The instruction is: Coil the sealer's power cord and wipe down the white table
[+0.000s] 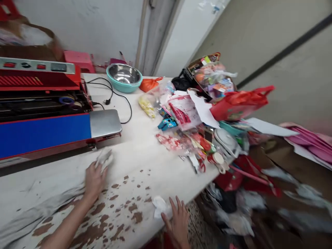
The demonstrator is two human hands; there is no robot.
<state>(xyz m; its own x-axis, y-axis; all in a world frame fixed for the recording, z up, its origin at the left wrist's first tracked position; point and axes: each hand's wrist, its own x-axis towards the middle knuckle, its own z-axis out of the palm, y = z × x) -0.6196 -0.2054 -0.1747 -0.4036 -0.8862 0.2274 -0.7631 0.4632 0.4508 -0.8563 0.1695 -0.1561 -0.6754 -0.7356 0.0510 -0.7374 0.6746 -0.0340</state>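
Observation:
My left hand [94, 179] presses a crumpled white cloth [105, 158] against the white tabletop [145, 152], just in front of the red and blue machine [46, 114]. Its fingers are curled over the cloth. My right hand [177, 217] lies at the table's near edge with fingers spread, touching a small crumpled white tissue [160, 206]. Between the hands the table's surface is worn, with brown patches [121, 207] where the coating has peeled.
A teal bowl with a steel inside [124, 77] stands at the back. A black cable with a plug [111, 98] trails from the machine. A heap of packets, red bags [238, 103] and small items covers the table's right end. Cardboard and litter lie beyond the right edge.

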